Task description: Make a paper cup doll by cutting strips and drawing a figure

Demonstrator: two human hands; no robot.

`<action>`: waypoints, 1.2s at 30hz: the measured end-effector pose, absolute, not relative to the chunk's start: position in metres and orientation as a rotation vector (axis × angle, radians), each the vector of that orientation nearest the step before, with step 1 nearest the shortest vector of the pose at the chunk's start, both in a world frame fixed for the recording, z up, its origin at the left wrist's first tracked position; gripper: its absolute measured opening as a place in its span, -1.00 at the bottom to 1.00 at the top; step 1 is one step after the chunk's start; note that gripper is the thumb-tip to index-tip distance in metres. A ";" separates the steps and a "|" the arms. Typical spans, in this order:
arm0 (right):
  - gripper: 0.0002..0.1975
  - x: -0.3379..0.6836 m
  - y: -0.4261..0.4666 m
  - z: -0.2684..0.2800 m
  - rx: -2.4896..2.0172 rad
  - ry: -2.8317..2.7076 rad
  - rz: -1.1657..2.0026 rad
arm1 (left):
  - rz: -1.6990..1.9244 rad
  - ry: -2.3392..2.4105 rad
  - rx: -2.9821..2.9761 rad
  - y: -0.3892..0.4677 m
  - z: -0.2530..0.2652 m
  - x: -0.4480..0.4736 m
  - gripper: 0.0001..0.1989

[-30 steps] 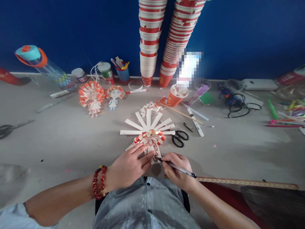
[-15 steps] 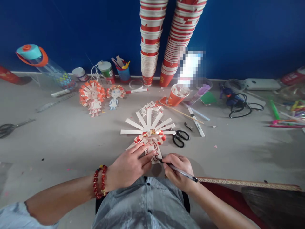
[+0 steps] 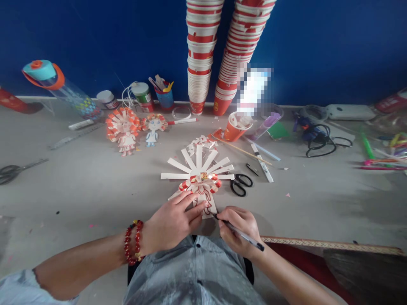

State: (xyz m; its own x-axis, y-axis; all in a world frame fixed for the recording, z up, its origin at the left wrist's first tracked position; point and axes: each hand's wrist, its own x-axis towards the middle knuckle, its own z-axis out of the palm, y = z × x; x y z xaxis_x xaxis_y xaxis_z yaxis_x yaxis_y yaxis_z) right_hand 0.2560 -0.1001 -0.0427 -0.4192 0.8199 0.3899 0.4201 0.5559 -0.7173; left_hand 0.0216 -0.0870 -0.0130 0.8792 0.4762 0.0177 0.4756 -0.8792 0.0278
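Note:
A white paper cutout [image 3: 199,160] lies before me, with strips fanning out at the top, red-and-gold curled strips in the middle and a dark red-brown outlined figure below. Across its lower part rests my left hand [image 3: 173,218], fingers stretched out and pressing it to the table. My right hand [image 3: 240,228] is closed around a pen [image 3: 246,238], a clear one with a black cap end. The pen's tip is at the lower right edge of the drawn figure. Just right of the cutout lie black-handled scissors [image 3: 241,184], blades partly under the strips.
Two finished paper dolls [image 3: 124,129] stand at back left, near a water bottle [image 3: 71,91]. Tall stacks of paper cups [image 3: 200,84] rise at the back. A cup of scraps [image 3: 234,129], a white marker [image 3: 262,163] and paper bits [image 3: 202,144] lie beyond the cutout. Another pair of scissors [image 3: 19,169] is far left.
My right hand has shifted very slightly right and down with the pen. My left hand and the cutout stay in place.

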 end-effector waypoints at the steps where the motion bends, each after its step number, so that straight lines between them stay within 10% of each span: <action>1: -0.84 0.256 -0.101 -0.044 -0.988 -2.048 0.682 | 0.047 0.767 3.024 -0.087 -0.013 0.022 -0.67; 36: -0.87 0.242 -0.093 -0.032 -1.121 -1.969 0.830 | 0.016 0.790 2.984 -0.087 -0.014 0.022 -0.68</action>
